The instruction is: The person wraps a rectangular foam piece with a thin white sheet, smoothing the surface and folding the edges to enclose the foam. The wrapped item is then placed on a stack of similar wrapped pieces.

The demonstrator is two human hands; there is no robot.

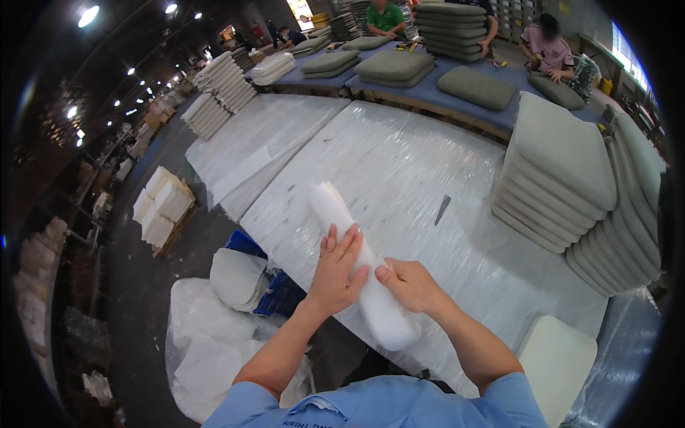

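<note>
Left grip splayed on white roll | right grip clasping it | lower end near table edge (room rightward)

From the wearer's head, the lone fisheye view looks down and forward, close above the left hand and right hand, with their fingers near mid-frame (straight edges bow toward its rim); well beyond the fingers, around the blue table, small details seem hard to tell.

Workshop: you're among cushion stacks
Worktables: blue-topped, co-workers beyond
Overhead: your ceiling lamps
</note>
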